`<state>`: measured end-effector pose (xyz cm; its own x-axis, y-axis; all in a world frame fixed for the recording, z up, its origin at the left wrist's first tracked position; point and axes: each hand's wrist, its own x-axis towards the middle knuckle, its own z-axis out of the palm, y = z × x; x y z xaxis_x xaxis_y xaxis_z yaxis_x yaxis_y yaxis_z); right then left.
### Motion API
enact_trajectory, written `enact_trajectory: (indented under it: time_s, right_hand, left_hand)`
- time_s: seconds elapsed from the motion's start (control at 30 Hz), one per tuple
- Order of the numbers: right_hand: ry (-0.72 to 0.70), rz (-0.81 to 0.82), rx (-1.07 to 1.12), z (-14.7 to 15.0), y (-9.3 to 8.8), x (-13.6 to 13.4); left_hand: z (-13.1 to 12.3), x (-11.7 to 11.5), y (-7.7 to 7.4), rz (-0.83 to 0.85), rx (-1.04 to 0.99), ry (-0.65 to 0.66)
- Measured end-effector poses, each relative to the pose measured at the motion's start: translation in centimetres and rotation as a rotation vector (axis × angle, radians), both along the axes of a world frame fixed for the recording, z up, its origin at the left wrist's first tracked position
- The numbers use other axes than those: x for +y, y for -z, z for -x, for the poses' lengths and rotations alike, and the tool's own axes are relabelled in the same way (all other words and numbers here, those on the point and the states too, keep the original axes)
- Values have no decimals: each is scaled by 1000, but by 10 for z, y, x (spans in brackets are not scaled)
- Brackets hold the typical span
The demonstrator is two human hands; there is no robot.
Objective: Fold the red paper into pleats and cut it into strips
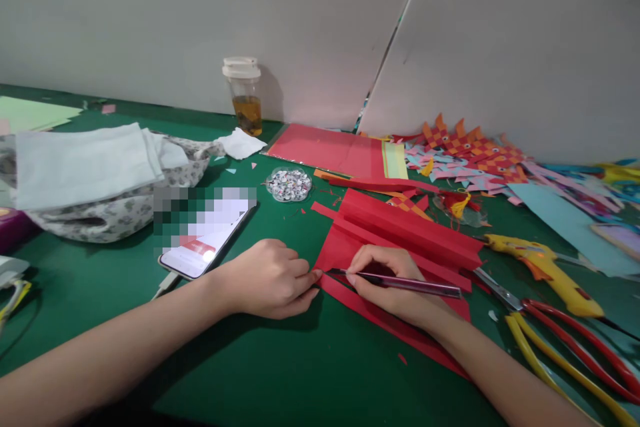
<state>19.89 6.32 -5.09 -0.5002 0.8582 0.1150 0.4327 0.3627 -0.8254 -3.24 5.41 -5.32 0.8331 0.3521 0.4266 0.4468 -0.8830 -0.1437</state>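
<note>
My left hand point(280, 280) has its fingers curled and pinches the left corner of the red paper point(333, 247). My right hand point(393, 280) is closed around a slim, dark-purple pen-shaped tool point(425, 285). The tool's thin dark tip points left and meets the paper close to my left fingertips; whether it is a blade or a pen point I cannot tell. Along the near edge runs a narrow red strip point(400, 320), with green table showing between it and the sheet. More red strips point(420, 237) lie loosely across the sheet's far part. My right hand and forearm hide some of the paper.
Scissors point(520, 307) with red and yellow handles and a yellow glue gun point(555, 273) lie at right. A phone point(210, 233) rests beyond my left forearm. Further back are googly eyes point(289, 185), a drink cup point(246, 97), red sheets point(325, 150) and woven paper fish point(470, 147).
</note>
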Motion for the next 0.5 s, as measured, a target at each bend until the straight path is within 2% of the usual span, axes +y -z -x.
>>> enact_trajectory:
  time_s: [0.2, 0.33, 0.5]
  right_hand:
    - [88, 64, 40, 1, -4, -1]
    - [43, 121, 59, 3, -5, -1]
    - [12, 93, 62, 0, -3, 1]
  left_hand:
    - [1, 1, 2, 6, -7, -6]
    - [1, 1, 3, 16, -1, -15]
    - [0, 1, 1, 9, -23, -4]
